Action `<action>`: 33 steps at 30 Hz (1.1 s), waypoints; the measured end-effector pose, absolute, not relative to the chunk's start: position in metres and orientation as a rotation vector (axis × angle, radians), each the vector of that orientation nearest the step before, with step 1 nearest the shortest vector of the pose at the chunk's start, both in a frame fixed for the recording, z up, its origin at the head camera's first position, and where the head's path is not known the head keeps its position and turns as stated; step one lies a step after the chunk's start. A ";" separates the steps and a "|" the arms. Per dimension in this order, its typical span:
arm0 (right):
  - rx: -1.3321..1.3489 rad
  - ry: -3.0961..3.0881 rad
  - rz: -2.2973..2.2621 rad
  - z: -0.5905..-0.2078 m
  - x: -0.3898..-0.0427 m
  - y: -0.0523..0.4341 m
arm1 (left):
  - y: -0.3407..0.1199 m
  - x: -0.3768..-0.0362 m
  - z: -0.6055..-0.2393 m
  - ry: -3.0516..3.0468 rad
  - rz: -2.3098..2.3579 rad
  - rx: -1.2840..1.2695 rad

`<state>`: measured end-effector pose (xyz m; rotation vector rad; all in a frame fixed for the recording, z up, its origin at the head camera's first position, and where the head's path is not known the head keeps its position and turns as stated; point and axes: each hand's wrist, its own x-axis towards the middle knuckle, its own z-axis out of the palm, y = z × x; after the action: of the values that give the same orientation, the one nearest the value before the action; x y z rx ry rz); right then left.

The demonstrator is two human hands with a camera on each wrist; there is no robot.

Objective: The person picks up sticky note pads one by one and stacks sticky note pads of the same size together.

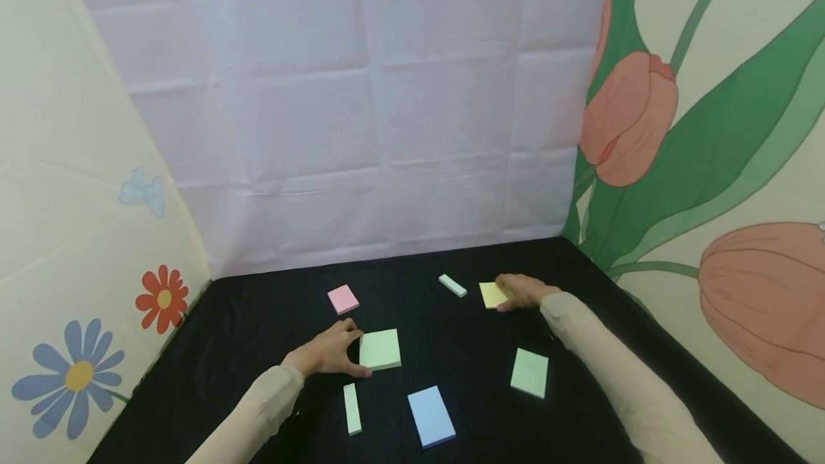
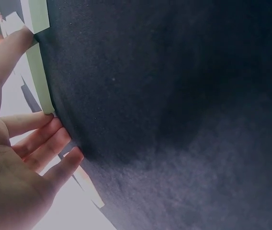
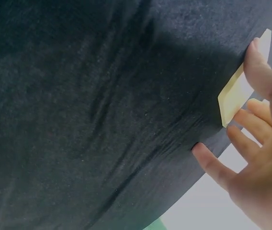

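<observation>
**Both hands on sticky pads, nothing lifted**

Here your left hand sits at the left edge of the green pad, thumb at its near corner and fingers at its far corner, so you grasp it by the edge; the left wrist view shows fingers spread along that edge, the pad flat on the black cloth. Taking that green pad as the landmark: your right hand lies beyond it and to the right, fingers curled over the right side of the yellow pad, which also lies flat. The right wrist view shows the thumb and fingers bracketing its edge, a light pinch as far as I can tell.

Beyond the green pad, to the left, lies the pink pad; beyond and right, a pale strip. Nearer you, just left, a second strip; nearer and right, the blue pad; further right, another green pad.

No writing or brand shows on any pad.
</observation>
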<state>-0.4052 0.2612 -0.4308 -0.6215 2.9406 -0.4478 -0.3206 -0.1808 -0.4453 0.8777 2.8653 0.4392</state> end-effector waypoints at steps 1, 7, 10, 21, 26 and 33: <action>-0.618 2.947 -0.450 -0.431 -0.405 0.261 | -0.181 -0.321 -0.446 2.868 0.426 0.880; -0.612 2.976 -0.446 -0.435 -0.404 0.262 | -0.180 -0.321 -0.446 2.863 0.421 0.880; -0.631 2.993 -0.438 -0.436 -0.405 0.262 | -0.179 -0.320 -0.443 2.861 0.435 0.867; -0.633 3.024 -0.340 -0.434 -0.405 0.262 | -0.180 -0.318 -0.441 2.843 0.462 0.865; -0.634 3.037 -0.294 -0.432 -0.402 0.262 | -0.180 -0.319 -0.443 2.845 0.454 0.869; -0.629 3.034 -0.260 -0.432 -0.401 0.262 | -0.181 -0.319 -0.444 2.846 0.457 0.853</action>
<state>-0.4009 0.2619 -0.4319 -0.6286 3.0338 -0.2600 -0.3190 -0.1805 -0.4438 0.8530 2.8465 0.4566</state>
